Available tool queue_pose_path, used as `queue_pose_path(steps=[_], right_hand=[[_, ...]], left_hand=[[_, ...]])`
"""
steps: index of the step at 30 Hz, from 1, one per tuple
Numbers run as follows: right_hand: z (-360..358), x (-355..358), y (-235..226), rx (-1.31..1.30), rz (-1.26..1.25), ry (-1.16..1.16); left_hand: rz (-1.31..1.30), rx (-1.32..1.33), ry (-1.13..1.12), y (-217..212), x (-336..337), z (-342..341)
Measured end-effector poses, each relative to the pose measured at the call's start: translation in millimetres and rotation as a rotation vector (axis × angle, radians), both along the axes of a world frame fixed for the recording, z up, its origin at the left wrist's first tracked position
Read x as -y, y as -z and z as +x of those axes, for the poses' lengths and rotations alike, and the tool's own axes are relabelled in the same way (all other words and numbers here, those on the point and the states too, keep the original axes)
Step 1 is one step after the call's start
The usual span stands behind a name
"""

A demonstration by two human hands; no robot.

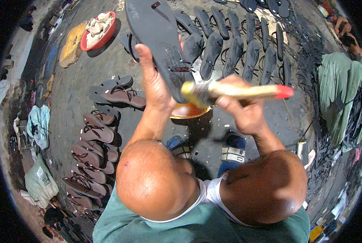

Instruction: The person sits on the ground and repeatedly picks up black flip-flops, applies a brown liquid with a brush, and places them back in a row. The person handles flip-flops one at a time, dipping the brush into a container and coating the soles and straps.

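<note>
Two bare hands work close together above the person's knees; the left hand [156, 83] is closed around the lower end of a dark sandal sole [158, 36], thumb up along its edge, holding it raised and tilted with its underside toward the camera; the right hand [242, 110] is wrapped tight around the pale wooden handle of a brush [233, 91], whose red-tipped end points right and whose yellowish bristles touch the sole near its heel. Just below the brush, on the floor [71, 101], sits an orange bowl [189, 110], partly hidden by the hands. Beyond the sole lie rows of dark soles [237, 44], laid side by side; to the left, pairs of brown strapped sandals [94, 141] are stacked along the floor; further up left stands a red basin [102, 34] with pale cloths in it. At the right, a green cloth [338, 89] drapes over a heap of black straps [310, 60]; another person's hand [342, 25] shows in the top right corner.
</note>
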State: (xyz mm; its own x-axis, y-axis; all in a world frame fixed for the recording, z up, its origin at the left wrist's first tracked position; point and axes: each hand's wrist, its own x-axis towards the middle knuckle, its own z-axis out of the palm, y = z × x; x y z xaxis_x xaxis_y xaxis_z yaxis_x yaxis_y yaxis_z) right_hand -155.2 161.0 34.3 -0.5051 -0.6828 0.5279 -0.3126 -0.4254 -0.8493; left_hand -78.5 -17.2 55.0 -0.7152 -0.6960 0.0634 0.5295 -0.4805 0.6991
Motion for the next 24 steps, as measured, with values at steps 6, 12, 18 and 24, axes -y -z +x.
queue_pose_path(steps=[6,12,18,24], right_hand=[[11.0,21.0,7.0,0.141,0.126,0.278],[3.8,27.3,0.8,0.016,0.04,0.345],[-4.7,18.4,1.0,-0.197,0.045,0.112],[1.4,-3.8,-7.6,0.044,0.015,-0.181]], left_hand=[[-0.022,0.014,-0.111,0.6,-4.9,-2.9],[-0.015,0.035,-0.001,6.1,-17.1,-7.8],[0.074,0.045,0.083,8.6,-9.2,-2.5],[0.07,0.058,0.049,14.5,2.0,0.7]])
